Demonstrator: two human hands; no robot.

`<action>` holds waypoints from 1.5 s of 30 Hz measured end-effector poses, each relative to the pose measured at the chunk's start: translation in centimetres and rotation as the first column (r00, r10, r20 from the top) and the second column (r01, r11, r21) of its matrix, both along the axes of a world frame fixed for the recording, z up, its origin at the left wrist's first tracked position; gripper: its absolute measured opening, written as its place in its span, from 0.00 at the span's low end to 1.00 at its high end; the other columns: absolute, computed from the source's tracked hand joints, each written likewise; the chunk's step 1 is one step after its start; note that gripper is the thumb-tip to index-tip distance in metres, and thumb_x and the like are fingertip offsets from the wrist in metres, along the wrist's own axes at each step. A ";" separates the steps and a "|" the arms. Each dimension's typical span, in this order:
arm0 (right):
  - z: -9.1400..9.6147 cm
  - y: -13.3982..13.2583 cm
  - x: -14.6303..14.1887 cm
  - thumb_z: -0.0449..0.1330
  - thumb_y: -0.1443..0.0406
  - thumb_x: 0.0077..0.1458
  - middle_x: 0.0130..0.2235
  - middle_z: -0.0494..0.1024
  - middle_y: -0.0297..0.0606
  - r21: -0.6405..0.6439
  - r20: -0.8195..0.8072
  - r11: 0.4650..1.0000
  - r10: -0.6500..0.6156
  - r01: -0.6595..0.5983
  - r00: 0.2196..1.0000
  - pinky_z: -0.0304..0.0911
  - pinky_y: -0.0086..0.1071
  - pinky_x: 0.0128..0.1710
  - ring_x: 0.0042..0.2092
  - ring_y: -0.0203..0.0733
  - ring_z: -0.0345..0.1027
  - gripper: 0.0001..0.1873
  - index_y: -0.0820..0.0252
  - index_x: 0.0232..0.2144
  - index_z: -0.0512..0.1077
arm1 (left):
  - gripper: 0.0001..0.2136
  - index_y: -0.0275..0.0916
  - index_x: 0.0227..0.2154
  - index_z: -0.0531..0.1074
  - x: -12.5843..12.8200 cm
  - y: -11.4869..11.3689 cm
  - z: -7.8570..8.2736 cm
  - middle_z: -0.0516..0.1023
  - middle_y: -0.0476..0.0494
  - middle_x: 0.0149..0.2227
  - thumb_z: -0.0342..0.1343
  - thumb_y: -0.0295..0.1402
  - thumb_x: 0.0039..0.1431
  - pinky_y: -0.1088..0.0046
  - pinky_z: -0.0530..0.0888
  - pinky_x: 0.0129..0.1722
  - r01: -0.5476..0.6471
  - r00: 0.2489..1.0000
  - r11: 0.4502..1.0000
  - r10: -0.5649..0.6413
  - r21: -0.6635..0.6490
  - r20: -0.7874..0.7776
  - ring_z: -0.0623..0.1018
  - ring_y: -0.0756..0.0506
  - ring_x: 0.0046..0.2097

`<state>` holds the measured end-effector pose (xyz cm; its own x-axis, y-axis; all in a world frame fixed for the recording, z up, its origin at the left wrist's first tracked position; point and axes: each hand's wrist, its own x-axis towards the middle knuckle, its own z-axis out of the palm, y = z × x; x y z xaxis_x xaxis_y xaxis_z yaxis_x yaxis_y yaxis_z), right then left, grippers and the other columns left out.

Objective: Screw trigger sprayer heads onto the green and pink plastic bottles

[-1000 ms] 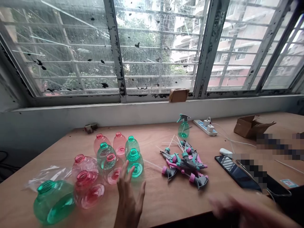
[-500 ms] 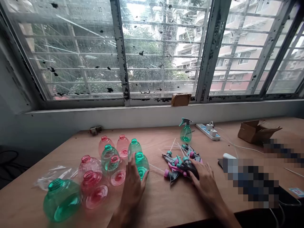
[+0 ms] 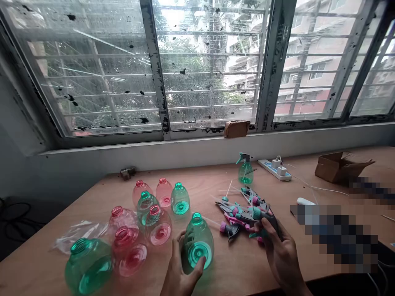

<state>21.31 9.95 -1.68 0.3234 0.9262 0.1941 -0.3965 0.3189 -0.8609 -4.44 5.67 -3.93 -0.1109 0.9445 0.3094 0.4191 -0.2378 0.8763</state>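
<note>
Here left hand (image 3: 180, 271) cups green bottle (image 3: 199, 246).

On the table (image 3: 92, 197), a cluster of empty bottles (image 3: 148, 213) lies at the left, with a plastic bag (image 3: 77, 234) further left. In front of the cluster the left hand (image 3: 179, 275) holds one bottle (image 3: 199, 246); to its right, the right hand (image 3: 280, 255) grips a spray head (image 3: 268, 218) at the near edge of a pile of spray heads (image 3: 240, 209). Behind the pile stands a spray bottle (image 3: 245, 172), with a power strip (image 3: 274, 169) and a box (image 3: 338, 166) to its right.
</note>
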 end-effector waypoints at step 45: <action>-3.3 -0.2 -0.7 0.74 0.51 0.54 0.26 0.85 0.38 -0.052 0.311 0.829 0.544 -0.557 0.779 0.70 0.33 0.29 0.28 0.47 0.79 0.23 0.57 0.41 0.70 | 0.44 0.38 0.67 0.56 -0.5 0.6 -0.5 0.68 0.27 0.66 0.47 0.66 0.59 0.43 0.58 0.68 0.170 0.972 0.985 -0.170 0.011 0.165 0.66 0.27 0.68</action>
